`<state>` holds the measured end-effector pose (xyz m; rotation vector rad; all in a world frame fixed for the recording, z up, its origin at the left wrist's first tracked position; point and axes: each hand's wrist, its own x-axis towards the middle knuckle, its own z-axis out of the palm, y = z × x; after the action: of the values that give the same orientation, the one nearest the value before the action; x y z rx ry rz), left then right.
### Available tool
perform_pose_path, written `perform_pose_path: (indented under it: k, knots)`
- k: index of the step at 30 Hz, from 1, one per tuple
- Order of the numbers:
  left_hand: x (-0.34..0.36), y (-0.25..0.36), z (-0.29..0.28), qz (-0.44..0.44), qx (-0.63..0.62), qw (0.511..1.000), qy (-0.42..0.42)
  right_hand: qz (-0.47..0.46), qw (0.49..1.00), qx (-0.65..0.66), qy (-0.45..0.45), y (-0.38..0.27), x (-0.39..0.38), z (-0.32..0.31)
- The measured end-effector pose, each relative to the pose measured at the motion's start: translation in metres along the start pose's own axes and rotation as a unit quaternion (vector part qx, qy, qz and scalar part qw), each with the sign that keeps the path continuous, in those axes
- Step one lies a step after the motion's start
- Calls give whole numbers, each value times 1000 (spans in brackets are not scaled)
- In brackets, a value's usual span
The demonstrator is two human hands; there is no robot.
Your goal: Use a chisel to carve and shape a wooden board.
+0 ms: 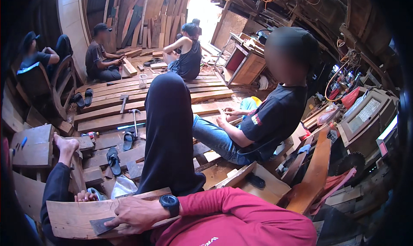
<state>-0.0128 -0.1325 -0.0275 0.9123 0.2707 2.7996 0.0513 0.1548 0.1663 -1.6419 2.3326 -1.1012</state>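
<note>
A curved wooden board (69, 216) lies across my lap, low in the picture. The fingers of my left hand (86, 196) curl over its far edge and hold it; the rest of that hand is hidden behind the wood. From the right reaches my right hand (135, 213), a black watch on its wrist. It presses a thin, dark grey flat piece (101, 225) onto the board's face, the thumb on top. Whether that piece is sandpaper or a metal scraper I cannot tell.
Beyond my raised knee lie a hammer (135, 119), a mallet (124, 103), sandals (113, 160) and wooden beams (112, 123). A clear plastic bag (124, 186) is near the board. A person in a black shirt (275, 112) sits close at right; others sit farther back. A toothed circular blade (350, 164) stands at right.
</note>
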Motion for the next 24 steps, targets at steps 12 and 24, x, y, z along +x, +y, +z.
perform_pose_path:
  k: [12,24]
  knots:
    - [-3,1,-2,8,6,999,53,16,999,34,22,4,3,2]
    - [-8,7,-16,-12,-14,1000,2,13,999,0,31,13,-9,-2]
